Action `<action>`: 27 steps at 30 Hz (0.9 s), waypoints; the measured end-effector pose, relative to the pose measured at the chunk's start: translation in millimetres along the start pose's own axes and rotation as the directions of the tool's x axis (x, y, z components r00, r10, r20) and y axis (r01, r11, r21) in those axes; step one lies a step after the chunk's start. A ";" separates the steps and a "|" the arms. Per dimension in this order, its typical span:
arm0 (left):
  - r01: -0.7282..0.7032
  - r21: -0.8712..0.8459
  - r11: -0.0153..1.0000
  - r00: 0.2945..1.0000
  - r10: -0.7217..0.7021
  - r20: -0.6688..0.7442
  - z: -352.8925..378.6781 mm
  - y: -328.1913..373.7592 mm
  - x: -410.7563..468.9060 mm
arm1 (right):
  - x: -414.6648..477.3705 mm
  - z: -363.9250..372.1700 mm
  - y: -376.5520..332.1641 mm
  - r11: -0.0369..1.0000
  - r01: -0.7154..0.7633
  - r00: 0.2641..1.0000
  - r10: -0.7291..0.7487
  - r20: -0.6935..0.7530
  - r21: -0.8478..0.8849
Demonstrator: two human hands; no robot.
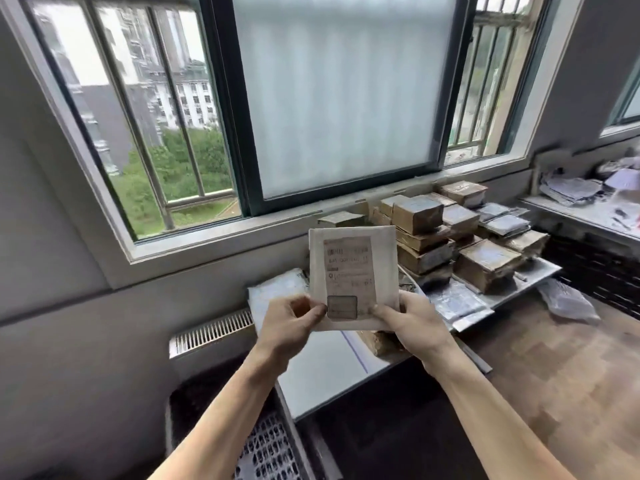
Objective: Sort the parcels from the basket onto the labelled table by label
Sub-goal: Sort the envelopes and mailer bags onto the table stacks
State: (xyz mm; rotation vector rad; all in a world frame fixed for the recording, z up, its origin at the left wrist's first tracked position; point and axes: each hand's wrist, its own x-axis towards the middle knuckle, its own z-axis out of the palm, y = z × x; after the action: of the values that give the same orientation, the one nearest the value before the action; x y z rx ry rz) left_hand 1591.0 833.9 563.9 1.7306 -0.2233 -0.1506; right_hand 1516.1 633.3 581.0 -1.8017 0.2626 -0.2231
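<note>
Parcel: flat white parcel [351,271], held upright in the air over the near part of the table, shipping label [348,258] facing the person, print too blurred to read
Left hand: left hand [287,323] pinches the parcel's lower left edge
Right hand: right hand [412,323] grips its lower right corner, thumb on the label side
Table: grey table [322,379] below the window [339,98]; brown boxes [419,216] stacked on its far part
Basket: dark mesh basket [270,448], low left, under the left forearm

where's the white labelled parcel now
Centre of the head view: the white parcel is held upright by the left hand and right hand, before the stacked brown boxes below the window.
</note>
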 end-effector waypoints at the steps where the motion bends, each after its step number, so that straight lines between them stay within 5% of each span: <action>1: 0.008 0.008 1.000 1.000 -0.008 -0.013 19.6 -3.6 8.4 | 10.8 -15.3 10.5 1.000 -0.013 1.000 0.013 0.009 -0.006; 15: 0.285 -0.022 0.958 0.958 -0.285 -0.039 167.8 -38.2 99.9 | 138.4 -129.7 98.9 0.989 -0.088 0.988 0.102 0.114 -0.121; 27: 0.304 0.142 0.942 0.950 -0.288 -0.121 191.3 -76.2 211.8 | 276.0 -129.5 146.7 0.944 -0.139 0.965 0.197 0.173 -0.299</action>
State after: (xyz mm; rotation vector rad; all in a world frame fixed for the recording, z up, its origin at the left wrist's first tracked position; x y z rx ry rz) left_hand 1758.6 613.2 461.4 1.9196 0.1039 -0.2731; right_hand 1733.6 397.6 473.4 -2.0568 0.3155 0.1259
